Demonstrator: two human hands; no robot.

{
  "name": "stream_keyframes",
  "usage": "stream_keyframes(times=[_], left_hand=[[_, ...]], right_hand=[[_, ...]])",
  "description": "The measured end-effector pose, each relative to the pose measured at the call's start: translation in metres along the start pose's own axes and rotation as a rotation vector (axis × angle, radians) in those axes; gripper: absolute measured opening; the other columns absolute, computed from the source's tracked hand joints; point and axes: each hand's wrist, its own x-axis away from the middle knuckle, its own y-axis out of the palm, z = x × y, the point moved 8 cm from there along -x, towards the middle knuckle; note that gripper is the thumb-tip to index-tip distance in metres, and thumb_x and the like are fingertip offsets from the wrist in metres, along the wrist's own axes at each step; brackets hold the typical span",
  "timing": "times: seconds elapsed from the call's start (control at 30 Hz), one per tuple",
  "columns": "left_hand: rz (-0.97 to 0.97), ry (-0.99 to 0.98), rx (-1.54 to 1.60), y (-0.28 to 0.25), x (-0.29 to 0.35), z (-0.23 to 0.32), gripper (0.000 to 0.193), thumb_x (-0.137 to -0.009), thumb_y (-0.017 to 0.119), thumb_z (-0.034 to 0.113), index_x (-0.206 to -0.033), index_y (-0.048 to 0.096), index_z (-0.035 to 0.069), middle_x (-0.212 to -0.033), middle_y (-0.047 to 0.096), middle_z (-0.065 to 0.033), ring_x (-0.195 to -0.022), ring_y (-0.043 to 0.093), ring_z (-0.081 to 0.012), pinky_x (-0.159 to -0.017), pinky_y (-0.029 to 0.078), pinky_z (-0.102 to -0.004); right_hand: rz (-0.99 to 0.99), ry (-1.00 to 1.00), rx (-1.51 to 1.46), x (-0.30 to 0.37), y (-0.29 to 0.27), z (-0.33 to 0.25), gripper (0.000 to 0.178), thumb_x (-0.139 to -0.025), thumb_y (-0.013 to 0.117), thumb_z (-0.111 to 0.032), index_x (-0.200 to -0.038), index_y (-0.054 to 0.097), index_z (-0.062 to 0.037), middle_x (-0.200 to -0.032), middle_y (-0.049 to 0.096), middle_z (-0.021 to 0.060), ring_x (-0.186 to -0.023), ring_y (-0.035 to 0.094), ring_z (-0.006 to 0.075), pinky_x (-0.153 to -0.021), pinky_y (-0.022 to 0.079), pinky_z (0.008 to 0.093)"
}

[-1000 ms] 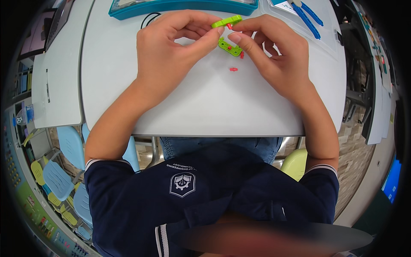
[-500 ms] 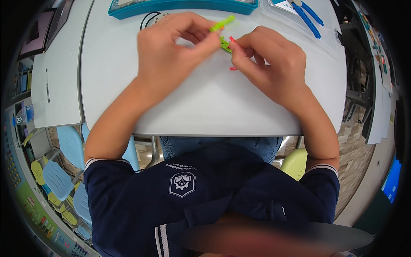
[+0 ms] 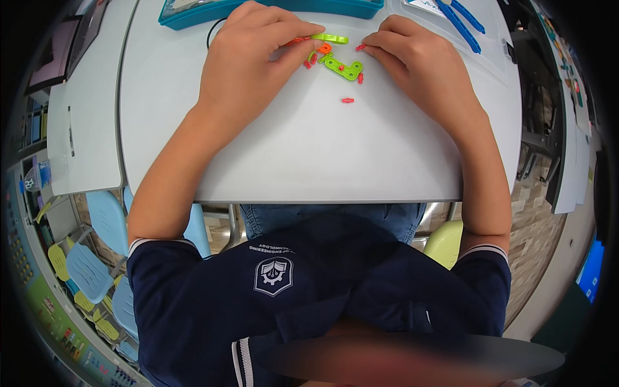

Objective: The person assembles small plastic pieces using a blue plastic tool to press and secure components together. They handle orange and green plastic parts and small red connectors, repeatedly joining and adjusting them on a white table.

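My left hand is closed in a pinch on a slim lime-green plastic building beam. Thumb and forefinger of my right hand pinch a small red connector pin, apart from the beam. Between the hands, a lime-green angled beam with holes lies on the white table, a red pin seeming to sit in it. An orange piece lies by my left fingertips, partly hidden. Loose red pins lie about, one nearer me and another against the angled beam.
A teal tray stands at the table's far edge. Blue-handled pliers rest on a clear plastic lid at the far right. A black cable loop shows beside my left hand. Another table adjoins on the left.
My hands have drawn apart, the right one moving away from me and rightward with the red pin. The angled beam now shows uncovered on the table. The slim beam has levelled.
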Motion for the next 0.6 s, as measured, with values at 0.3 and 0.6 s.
stream_keyframes(times=[0.3, 0.6], left_hand=[[-0.047, 0.066, -0.132, 0.005, -0.001, 0.006, 0.02, -0.082, 0.077, 0.011, -0.101, 0.077, 0.008, -0.097, 0.069, -0.0033, -0.092, 0.059, -0.0193, -0.08, 0.05, -0.0313], [-0.019, 0.037, -0.1, 0.003, -0.002, 0.006, 0.02, -0.084, 0.076, 0.013, -0.103, 0.076, 0.007, -0.099, 0.068, -0.0041, -0.095, 0.059, -0.0215, -0.084, 0.048, -0.0323]], right_hand=[[-0.04, 0.096, -0.162, -0.001, -0.016, 0.012, 0.011, -0.083, 0.076, -0.01, -0.091, 0.071, -0.0057, -0.085, 0.063, 0.0033, -0.064, 0.055, 0.0174, -0.06, 0.046, 0.0279], [-0.161, 0.062, -0.391, 0.003, 0.001, 0.0, 0.028, -0.072, 0.083, -0.01, -0.093, 0.066, -0.0037, -0.083, 0.058, 0.0054, -0.065, 0.049, 0.0182, -0.059, 0.043, 0.0296]])
